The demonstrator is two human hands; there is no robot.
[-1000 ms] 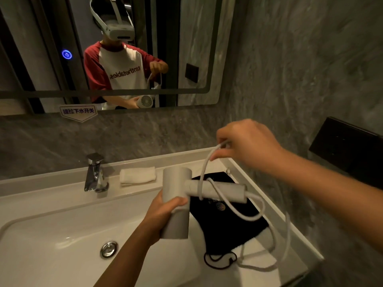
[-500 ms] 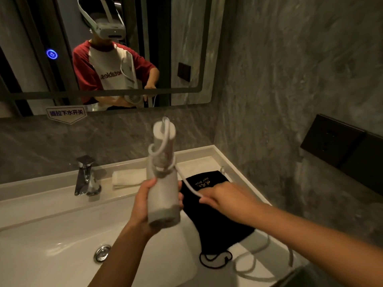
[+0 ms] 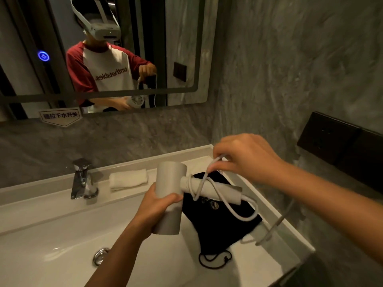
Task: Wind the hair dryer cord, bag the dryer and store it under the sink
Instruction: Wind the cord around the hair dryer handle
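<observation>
A white hair dryer is held above the sink counter, barrel upright, handle pointing right. My left hand grips the barrel from below. The white cord loops around the handle, and its loose end trails down over the counter's right edge. My right hand pinches the cord just above the handle. A black drawstring bag lies flat on the counter under the dryer.
A white basin with a chrome drain fills the lower left. A chrome faucet and a folded white towel stand at the back. A mirror hangs above. Black wall panels sit at right.
The dryer swung from handle-up back to handle pointing right. My right hand rose from below the dryer to above the handle, carrying the cord around it.
</observation>
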